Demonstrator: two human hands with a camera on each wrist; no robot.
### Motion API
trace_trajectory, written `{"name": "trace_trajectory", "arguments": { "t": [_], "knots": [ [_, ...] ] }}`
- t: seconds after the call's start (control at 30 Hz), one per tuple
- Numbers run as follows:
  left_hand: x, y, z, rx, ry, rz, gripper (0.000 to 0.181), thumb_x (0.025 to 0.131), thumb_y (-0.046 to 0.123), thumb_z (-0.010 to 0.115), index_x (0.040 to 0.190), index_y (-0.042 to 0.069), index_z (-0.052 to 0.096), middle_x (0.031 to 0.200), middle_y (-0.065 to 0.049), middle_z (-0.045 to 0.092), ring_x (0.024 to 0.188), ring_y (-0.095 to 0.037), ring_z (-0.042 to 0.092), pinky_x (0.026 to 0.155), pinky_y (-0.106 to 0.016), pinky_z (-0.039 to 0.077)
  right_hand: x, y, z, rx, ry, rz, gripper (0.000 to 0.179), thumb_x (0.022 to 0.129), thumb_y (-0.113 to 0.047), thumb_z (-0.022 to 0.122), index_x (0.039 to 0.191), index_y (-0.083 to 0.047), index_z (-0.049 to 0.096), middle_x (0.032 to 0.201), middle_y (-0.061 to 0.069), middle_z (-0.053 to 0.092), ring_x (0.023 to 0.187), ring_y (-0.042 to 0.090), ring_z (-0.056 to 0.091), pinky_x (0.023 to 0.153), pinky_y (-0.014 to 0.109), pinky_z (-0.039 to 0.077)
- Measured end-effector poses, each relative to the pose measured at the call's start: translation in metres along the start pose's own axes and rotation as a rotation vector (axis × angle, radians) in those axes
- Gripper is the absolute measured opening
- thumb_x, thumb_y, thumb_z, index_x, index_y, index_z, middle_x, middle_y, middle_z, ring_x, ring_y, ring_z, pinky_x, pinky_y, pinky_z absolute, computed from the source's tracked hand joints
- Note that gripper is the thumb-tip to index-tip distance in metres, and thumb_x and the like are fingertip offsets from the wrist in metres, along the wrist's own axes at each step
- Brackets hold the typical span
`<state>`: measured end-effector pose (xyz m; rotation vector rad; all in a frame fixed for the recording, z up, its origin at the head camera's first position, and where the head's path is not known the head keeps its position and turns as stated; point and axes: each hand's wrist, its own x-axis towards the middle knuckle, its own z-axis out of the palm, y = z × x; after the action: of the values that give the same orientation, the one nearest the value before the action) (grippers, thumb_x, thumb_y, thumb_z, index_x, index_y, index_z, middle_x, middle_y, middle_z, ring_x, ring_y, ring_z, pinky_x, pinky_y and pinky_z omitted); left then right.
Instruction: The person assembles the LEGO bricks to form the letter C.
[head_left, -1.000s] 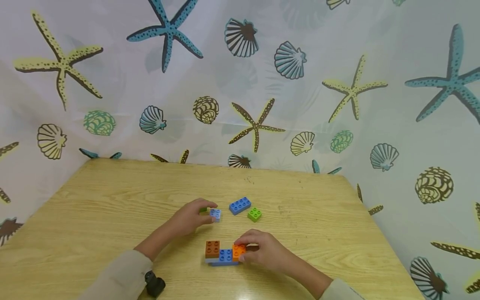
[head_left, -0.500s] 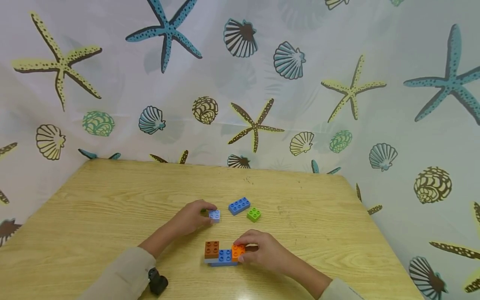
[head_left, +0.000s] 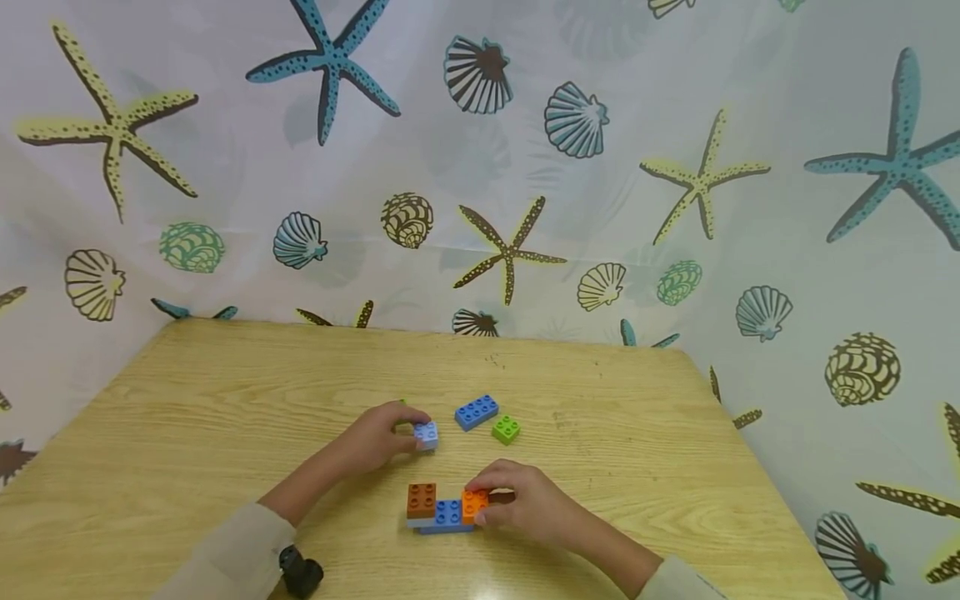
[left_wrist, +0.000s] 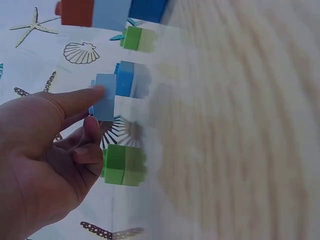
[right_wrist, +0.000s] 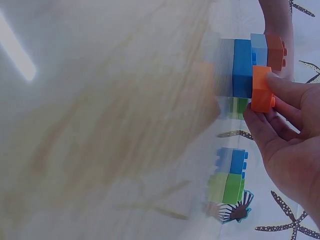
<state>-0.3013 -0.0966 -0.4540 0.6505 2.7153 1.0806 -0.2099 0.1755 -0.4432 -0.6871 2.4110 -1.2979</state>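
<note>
My left hand (head_left: 382,435) pinches a light blue building brick (left_wrist: 105,97) between thumb and fingers; in the left wrist view it appears slightly raised from the table. Nearer me, my right hand (head_left: 528,500) grips an orange brick (right_wrist: 261,89) that sits on the right end of a long blue brick (right_wrist: 242,68). At that brick's other end are a light blue brick (right_wrist: 258,46) and, on top of it, a reddish-brown brick (head_left: 422,500). A green brick (left_wrist: 116,164) stands beyond my left hand, which hides most of it in the head view.
On the wooden table (head_left: 637,433), another long blue brick (head_left: 476,412) and a green brick (head_left: 506,429) lie close together beyond the hands. A curtain (head_left: 480,167) printed with starfish and shells rises behind the table. A black device (head_left: 300,572) is worn at my left wrist.
My left hand has taken hold of the light blue brick and drawn it slightly toward me, apart from the green brick behind it. My right hand keeps its place on the orange brick.
</note>
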Motion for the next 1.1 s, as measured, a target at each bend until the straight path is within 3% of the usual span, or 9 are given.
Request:
{"name": "trace_trajectory", "arguments": {
  "t": [0.13,0.27,0.57,0.73,1.1],
  "knots": [
    [-0.010,0.005,-0.006,-0.021,-0.011,0.023,0.034,0.096,0.019,0.071,0.129,0.013,0.069,0.126,-0.008,0.065,0.081,-0.018,0.050,0.066,-0.033,0.044,-0.001,-0.001,0.000,-0.002,0.000,-0.002,0.028,0.091,-0.012,0.075,0.119,-0.013,0.073,0.118,-0.003,0.065,0.109,0.010,0.060,0.097,0.026,0.052],
    [-0.022,0.013,-0.011,-0.050,-0.024,0.031,0.036,0.095,0.022,0.071,0.130,0.017,0.068,0.126,-0.006,0.064,0.073,-0.018,0.048,0.059,-0.030,0.043,-0.001,-0.001,0.000,0.000,0.002,-0.006,0.028,0.091,-0.012,0.075,0.119,-0.013,0.073,0.118,-0.002,0.065,0.109,0.010,0.060,0.097,0.026,0.052],
    [-0.047,0.030,-0.018,-0.085,-0.023,0.070,0.037,0.093,0.031,0.074,0.129,0.022,0.069,0.115,0.000,0.063,0.071,-0.017,0.048,0.057,-0.027,0.043,0.000,0.000,0.000,0.011,0.003,0.000,0.028,0.091,-0.011,0.075,0.119,-0.013,0.073,0.118,-0.002,0.065,0.108,0.010,0.060,0.097,0.027,0.052],
    [-0.062,0.038,-0.020,-0.111,-0.052,0.105,0.038,0.093,0.035,0.073,0.129,0.023,0.068,0.124,-0.001,0.064,0.074,-0.017,0.048,0.058,-0.027,0.044,0.000,0.001,0.001,0.015,0.001,-0.002,0.028,0.091,-0.012,0.075,0.118,-0.014,0.073,0.117,-0.003,0.065,0.108,0.009,0.060,0.097,0.027,0.052],
    [-0.080,0.041,-0.018,-0.125,-0.114,0.112,0.035,0.094,0.036,0.072,0.127,0.024,0.069,0.122,0.000,0.063,0.080,-0.015,0.051,0.062,-0.026,0.046,0.000,-0.001,0.002,0.011,0.013,0.001,0.028,0.090,-0.011,0.075,0.118,-0.015,0.073,0.118,-0.003,0.065,0.108,0.011,0.060,0.097,0.027,0.053]
  ]
}}
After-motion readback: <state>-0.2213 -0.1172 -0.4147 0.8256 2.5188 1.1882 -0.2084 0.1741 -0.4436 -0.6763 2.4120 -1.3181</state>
